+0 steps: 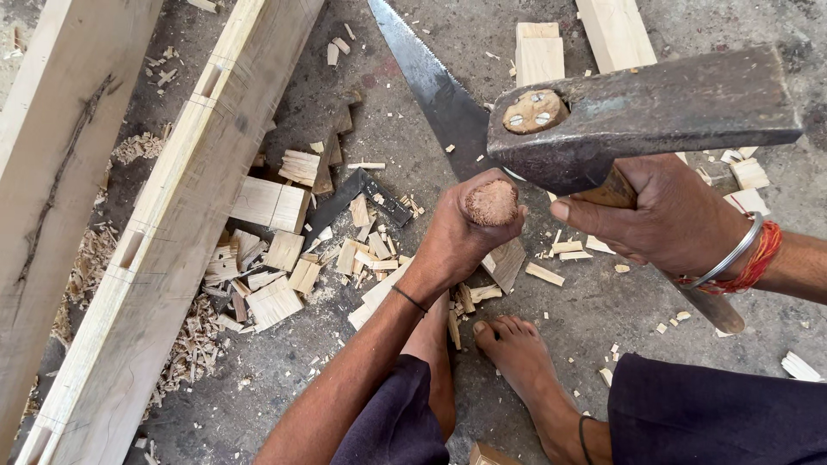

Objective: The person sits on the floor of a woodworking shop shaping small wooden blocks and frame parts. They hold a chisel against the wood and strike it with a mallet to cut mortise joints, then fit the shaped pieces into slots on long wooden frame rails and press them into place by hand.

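My left hand (461, 237) is closed around the wooden handle of a chisel (492, 203), whose frayed round top points up at the camera. My right hand (668, 215) grips a hammer close under its head. The heavy dark iron hammer head (646, 112) hangs just right of and above the chisel top, its wooden eye wedge with two screws facing me. The chisel blade is hidden under my left hand. A small wood block (504, 263) lies under that hand, close to my bare feet (517, 353).
A hand saw (435, 86) lies on the concrete floor behind the hands. Long timber beams with cut notches (185, 215) run along the left. Offcut blocks and chips (284, 258) are scattered between beam and hands. Boards (616, 34) lie at the top.
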`<act>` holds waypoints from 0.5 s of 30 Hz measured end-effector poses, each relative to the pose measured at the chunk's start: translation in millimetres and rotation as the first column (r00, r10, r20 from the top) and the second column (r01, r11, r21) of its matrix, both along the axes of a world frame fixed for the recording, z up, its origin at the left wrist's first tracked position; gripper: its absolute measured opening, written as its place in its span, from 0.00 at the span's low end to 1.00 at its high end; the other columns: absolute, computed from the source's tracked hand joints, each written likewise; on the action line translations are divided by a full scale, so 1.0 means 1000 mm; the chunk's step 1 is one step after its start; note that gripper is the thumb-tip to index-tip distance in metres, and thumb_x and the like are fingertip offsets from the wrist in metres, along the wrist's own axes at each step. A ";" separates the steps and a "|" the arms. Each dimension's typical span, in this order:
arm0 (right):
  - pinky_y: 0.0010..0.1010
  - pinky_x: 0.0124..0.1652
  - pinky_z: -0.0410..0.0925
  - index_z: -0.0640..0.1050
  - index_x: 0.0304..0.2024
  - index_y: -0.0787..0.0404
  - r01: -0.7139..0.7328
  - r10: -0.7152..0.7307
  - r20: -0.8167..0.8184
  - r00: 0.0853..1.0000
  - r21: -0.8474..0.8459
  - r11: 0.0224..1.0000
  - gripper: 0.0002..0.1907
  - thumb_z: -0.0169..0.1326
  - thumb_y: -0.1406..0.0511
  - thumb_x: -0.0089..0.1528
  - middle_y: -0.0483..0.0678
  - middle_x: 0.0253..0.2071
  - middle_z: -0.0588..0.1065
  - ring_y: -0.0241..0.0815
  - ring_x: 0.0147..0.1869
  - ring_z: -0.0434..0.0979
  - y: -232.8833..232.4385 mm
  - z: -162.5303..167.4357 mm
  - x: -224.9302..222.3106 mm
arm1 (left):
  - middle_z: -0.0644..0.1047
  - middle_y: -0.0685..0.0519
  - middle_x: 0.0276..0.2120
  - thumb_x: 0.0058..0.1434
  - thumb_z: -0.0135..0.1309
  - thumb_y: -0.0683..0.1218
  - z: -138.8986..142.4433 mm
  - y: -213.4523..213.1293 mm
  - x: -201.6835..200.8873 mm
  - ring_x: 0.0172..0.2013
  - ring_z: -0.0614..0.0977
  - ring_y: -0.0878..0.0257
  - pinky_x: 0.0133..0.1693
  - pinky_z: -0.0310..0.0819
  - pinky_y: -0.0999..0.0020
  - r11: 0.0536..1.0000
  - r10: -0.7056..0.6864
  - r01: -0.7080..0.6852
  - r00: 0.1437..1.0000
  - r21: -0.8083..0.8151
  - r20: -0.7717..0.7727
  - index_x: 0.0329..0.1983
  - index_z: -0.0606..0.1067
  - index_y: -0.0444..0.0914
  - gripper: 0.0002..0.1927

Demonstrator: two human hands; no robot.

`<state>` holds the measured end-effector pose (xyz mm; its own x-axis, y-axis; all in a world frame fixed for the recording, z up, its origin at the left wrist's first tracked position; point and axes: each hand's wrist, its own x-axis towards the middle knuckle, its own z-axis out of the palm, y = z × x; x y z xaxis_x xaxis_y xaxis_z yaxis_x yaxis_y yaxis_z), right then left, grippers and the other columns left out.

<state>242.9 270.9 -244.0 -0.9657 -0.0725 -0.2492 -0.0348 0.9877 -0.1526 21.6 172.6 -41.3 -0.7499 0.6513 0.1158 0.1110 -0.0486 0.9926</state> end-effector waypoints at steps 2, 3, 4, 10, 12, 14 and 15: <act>0.45 0.61 0.62 0.71 0.56 0.49 0.006 -0.007 0.047 0.999 0.012 1.000 0.15 0.42 0.60 0.68 0.50 0.57 0.74 0.53 0.66 0.70 -0.001 0.000 -0.001 | 0.74 0.59 0.29 0.63 0.62 0.43 -0.002 0.002 0.002 0.34 0.75 0.71 0.37 0.74 0.71 1.000 -0.013 0.013 1.000 -0.021 0.016 0.36 0.73 0.38 0.08; 0.46 0.61 0.62 0.71 0.56 0.48 0.012 -0.013 0.069 0.998 0.018 1.000 0.15 0.42 0.60 0.67 0.50 0.58 0.74 0.53 0.66 0.69 -0.001 -0.001 -0.001 | 0.76 0.59 0.31 0.63 0.62 0.44 -0.004 0.003 0.004 0.35 0.78 0.71 0.38 0.78 0.71 0.998 -0.008 0.009 1.000 -0.055 0.026 0.37 0.74 0.38 0.08; 0.46 0.62 0.61 0.71 0.56 0.48 0.017 -0.020 0.091 0.996 0.024 1.000 0.15 0.42 0.60 0.67 0.50 0.59 0.73 0.53 0.67 0.69 -0.001 0.000 -0.001 | 0.78 0.59 0.32 0.62 0.62 0.45 -0.006 0.006 0.007 0.37 0.81 0.70 0.39 0.81 0.71 0.996 -0.002 0.005 0.999 -0.089 0.036 0.39 0.75 0.39 0.08; 0.46 0.62 0.61 0.70 0.58 0.48 0.007 -0.009 0.068 0.998 0.026 1.000 0.17 0.41 0.59 0.68 0.51 0.60 0.72 0.55 0.67 0.68 -0.002 0.002 -0.002 | 0.81 0.55 0.40 0.56 0.66 0.44 -0.013 0.015 0.020 0.44 0.84 0.65 0.46 0.85 0.68 1.000 -0.025 0.025 0.992 -0.004 -0.120 0.43 0.76 0.39 0.14; 0.46 0.63 0.62 0.70 0.59 0.49 0.013 -0.016 0.108 0.994 0.024 1.000 0.17 0.40 0.60 0.69 0.50 0.60 0.72 0.54 0.68 0.68 -0.002 0.002 -0.002 | 0.81 0.55 0.39 0.56 0.66 0.44 -0.012 0.015 0.019 0.43 0.84 0.66 0.45 0.84 0.69 1.000 -0.017 0.014 0.997 -0.026 -0.078 0.44 0.76 0.39 0.14; 0.46 0.63 0.62 0.70 0.59 0.49 0.018 -0.020 0.105 0.994 0.028 0.999 0.16 0.40 0.60 0.69 0.51 0.60 0.72 0.55 0.68 0.68 -0.001 0.001 -0.002 | 0.82 0.54 0.37 0.59 0.66 0.43 -0.011 0.013 0.014 0.40 0.83 0.66 0.44 0.82 0.68 0.999 0.002 -0.001 1.000 -0.053 0.009 0.44 0.76 0.38 0.13; 0.46 0.63 0.61 0.70 0.58 0.48 0.017 -0.020 0.083 0.996 0.033 0.999 0.16 0.40 0.59 0.69 0.52 0.60 0.72 0.56 0.68 0.68 -0.001 0.000 -0.002 | 0.82 0.54 0.38 0.59 0.66 0.42 -0.010 0.012 0.013 0.41 0.83 0.67 0.45 0.81 0.68 0.999 0.001 -0.001 1.000 -0.047 0.002 0.45 0.76 0.38 0.14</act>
